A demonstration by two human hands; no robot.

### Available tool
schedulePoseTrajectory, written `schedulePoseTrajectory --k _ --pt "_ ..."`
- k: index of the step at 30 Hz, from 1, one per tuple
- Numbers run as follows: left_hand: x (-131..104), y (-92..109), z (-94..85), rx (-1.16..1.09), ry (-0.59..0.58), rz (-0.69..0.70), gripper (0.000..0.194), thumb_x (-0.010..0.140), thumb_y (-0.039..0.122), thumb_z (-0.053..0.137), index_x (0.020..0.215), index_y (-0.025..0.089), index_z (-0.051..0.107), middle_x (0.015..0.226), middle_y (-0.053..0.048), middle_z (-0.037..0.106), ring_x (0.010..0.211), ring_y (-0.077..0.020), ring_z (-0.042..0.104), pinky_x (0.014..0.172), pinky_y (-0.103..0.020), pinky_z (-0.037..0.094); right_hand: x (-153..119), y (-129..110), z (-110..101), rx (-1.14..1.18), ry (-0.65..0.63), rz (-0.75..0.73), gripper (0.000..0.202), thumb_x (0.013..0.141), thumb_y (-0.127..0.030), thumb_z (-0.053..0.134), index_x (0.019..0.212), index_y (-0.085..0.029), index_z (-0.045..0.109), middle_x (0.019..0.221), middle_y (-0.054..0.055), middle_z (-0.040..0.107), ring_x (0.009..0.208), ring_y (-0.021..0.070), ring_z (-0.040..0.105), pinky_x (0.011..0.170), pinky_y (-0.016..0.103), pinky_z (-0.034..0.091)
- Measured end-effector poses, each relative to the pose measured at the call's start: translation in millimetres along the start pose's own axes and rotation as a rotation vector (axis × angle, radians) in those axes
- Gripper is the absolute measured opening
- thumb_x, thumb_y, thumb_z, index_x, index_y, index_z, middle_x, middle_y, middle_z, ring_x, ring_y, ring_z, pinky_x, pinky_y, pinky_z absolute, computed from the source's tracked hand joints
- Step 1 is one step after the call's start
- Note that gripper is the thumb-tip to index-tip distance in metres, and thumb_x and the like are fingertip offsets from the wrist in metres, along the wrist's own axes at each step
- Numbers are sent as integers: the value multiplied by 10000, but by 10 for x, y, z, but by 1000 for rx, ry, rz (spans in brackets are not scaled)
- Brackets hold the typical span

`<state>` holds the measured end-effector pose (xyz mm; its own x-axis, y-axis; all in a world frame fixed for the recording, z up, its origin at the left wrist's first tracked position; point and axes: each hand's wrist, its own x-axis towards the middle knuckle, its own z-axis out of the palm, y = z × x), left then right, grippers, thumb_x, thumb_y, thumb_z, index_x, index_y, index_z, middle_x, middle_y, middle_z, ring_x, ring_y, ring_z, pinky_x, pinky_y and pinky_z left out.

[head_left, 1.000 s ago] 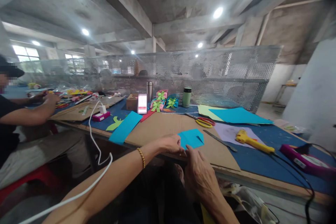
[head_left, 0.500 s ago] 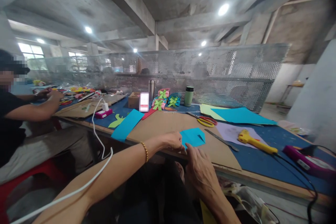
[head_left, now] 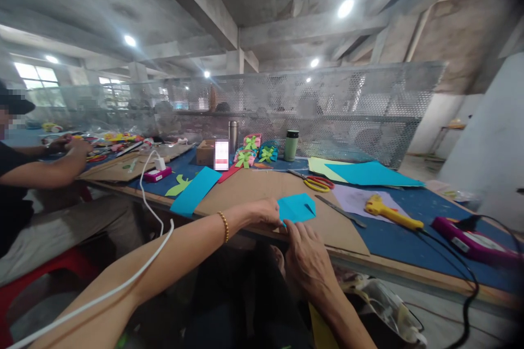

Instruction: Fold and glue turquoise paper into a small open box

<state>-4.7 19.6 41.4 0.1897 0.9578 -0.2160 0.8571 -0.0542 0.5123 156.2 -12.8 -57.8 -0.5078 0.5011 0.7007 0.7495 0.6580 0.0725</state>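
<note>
A folded blue paper piece (head_left: 298, 209) lies on the brown cardboard (head_left: 249, 188) near the table's front edge. At its left end is my left hand (head_left: 266, 212), its fingers curled together on the paper's edge. My right hand (head_left: 307, 251) touches the near edge with its fingertips, close to the left hand, its fingers near one another and the thumb mostly hidden. Right of the paper lies a metal blade-like tool (head_left: 339, 211). Scissors (head_left: 318, 183) with red and yellow handles rest behind it.
A yellow glue gun (head_left: 393, 214) lies on purple paper (head_left: 344, 196), its black cord running to a purple power strip (head_left: 470, 240). Blue sheets (head_left: 372, 173), a green bottle (head_left: 291, 146) and a steel flask (head_left: 233, 137) stand or lie behind. A person (head_left: 24, 169) works at left.
The whole view has shifted slightly, so objects appear a little further left and higher. Both hands stay at the blue paper, with only small finger movement.
</note>
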Motion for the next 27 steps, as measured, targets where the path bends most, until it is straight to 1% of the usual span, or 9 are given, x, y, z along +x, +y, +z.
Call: schedulePoseTrajectory --k 2,4,8,11,15,17,21,27 --pt "-6 -8 4 -4 -9 5 184 627 167 656 554 183 488 505 57 451 533 -110 401 491 -245 279 8 -28 -42 5 -34 15 467 772 -49 523 1235 -105 541 1004 103 597 917 250 488 798 369 365" --pt "-3 -23 14 -12 -11 9 168 629 156 631 559 185 481 503 54 450 528 -110 399 487 -244 275 19 -57 -84 2 -69 22 398 793 -80 538 1187 -124 571 982 96 589 904 252 475 790 371 353" --pt "34 -70 43 -36 -5 34 199 617 163 611 539 193 430 477 59 388 502 -103 361 472 -249 241 36 -82 -126 6 -108 26 301 822 -79 521 1103 -149 604 986 96 582 920 247 465 804 366 335" --pt "74 -106 61 -38 -10 42 190 609 172 608 535 192 434 469 58 377 490 -101 348 466 -255 223 39 -80 -128 -10 -122 31 287 820 -65 518 1075 -156 615 989 97 578 923 242 461 796 363 326" --pt "120 -134 71 -3 -6 35 166 579 146 599 541 191 444 474 51 395 509 -112 369 472 -258 223 53 -83 -139 -59 -152 30 305 828 -86 533 1108 -172 617 989 94 572 909 240 452 779 366 313" --pt "127 -137 66 13 -9 31 170 565 131 595 546 192 438 479 52 392 517 -115 375 477 -258 226 62 -89 -151 -77 -171 38 296 822 -93 543 1094 -181 622 990 92 573 908 242 449 776 369 306" --pt "103 -137 35 31 -22 18 170 576 126 595 577 192 439 493 59 385 516 -112 373 490 -260 234 70 -96 -166 -86 -194 47 280 812 -86 544 1063 -184 621 995 91 574 917 243 450 782 369 299" --pt "10 -103 -42 106 -10 17 151 585 107 605 582 177 471 533 52 420 543 -107 365 512 -265 230 57 -89 -158 -68 -183 42 270 822 -92 542 1065 -187 610 1013 87 567 935 245 447 791 363 304"
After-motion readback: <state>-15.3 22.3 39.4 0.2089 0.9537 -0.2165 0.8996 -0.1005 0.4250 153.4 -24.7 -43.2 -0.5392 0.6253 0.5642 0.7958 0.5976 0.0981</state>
